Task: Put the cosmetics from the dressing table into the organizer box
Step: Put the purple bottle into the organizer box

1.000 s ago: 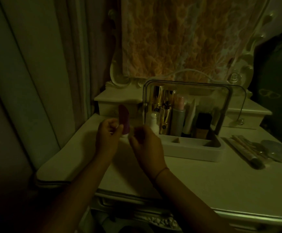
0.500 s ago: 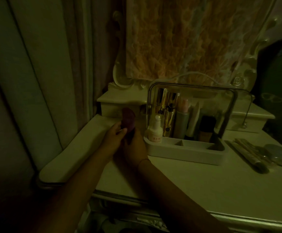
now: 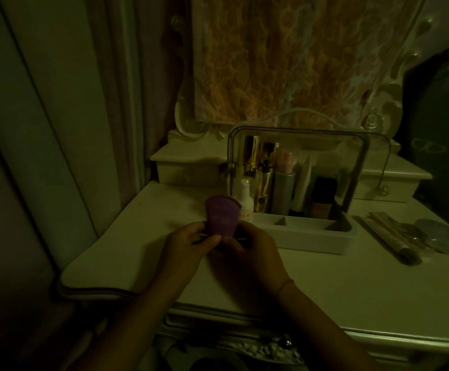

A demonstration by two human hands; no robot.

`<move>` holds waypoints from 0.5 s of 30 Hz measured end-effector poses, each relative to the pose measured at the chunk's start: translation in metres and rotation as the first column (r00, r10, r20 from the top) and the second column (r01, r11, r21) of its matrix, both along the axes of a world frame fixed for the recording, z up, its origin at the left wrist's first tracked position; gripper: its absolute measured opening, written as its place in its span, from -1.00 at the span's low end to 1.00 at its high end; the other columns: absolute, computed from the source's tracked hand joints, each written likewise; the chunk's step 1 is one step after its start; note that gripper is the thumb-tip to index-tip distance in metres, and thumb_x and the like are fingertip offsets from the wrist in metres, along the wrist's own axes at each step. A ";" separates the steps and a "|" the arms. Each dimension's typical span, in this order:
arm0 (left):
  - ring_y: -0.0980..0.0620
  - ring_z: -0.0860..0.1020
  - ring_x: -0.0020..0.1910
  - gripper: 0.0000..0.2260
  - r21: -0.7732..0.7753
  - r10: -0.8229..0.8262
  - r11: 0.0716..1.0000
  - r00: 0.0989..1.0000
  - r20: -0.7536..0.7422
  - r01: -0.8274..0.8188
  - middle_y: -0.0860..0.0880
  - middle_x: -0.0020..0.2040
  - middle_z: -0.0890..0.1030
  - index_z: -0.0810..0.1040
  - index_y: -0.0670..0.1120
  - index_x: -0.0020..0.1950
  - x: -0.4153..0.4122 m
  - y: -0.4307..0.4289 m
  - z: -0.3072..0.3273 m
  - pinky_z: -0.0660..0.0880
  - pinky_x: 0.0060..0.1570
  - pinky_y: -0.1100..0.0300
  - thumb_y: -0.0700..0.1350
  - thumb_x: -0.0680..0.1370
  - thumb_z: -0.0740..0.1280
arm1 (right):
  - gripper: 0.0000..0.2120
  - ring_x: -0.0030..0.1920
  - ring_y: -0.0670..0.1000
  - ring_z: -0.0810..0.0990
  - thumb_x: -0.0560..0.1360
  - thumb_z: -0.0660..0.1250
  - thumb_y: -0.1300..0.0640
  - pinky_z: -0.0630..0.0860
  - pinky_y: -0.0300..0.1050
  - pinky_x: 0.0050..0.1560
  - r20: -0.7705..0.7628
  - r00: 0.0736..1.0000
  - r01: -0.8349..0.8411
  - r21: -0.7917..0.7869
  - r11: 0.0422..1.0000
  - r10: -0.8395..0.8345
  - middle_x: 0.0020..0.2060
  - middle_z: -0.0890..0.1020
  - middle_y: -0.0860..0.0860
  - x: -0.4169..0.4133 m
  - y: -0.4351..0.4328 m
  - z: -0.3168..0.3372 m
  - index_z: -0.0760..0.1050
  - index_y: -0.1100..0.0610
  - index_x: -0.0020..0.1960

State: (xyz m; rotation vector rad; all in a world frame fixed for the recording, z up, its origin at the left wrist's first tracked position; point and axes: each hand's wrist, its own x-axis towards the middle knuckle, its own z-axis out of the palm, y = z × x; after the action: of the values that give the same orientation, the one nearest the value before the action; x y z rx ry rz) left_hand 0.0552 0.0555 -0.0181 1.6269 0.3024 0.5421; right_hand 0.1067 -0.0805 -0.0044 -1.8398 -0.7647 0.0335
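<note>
Head view, dim light. Left hand (image 3: 183, 245) and right hand (image 3: 250, 253) meet over the cream dressing table (image 3: 325, 285), fingers curled, both pinching the narrow lower end of a purple flared soft tube (image 3: 220, 218). Tube upright, wide end up, just left of the white plastic organizer box (image 3: 311, 236). Makeup brushes (image 3: 389, 236) lie right of the box.

Organizer box (image 3: 311, 236) on dressing table (image 3: 325, 290), brushes (image 3: 389, 236) to right.
</note>
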 end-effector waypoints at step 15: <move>0.13 0.58 -0.06 -0.68 0.157 -0.038 0.987 0.995 0.092 0.023 0.05 -0.05 0.63 0.53 -0.08 0.21 0.063 -0.091 0.041 0.53 -0.08 0.26 -0.21 0.47 0.37 | -0.75 -0.01 0.03 0.64 0.48 0.31 0.23 0.60 -0.12 -0.03 -0.091 0.994 0.074 0.080 0.994 -0.067 0.01 0.64 0.06 0.059 -0.088 0.046 0.50 0.12 0.16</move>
State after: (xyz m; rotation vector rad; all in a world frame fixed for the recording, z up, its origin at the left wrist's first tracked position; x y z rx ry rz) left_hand 0.1180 -0.0356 0.0230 1.7472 0.1678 0.6307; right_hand 0.1658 -0.1685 0.0413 -1.7725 -0.6300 0.0367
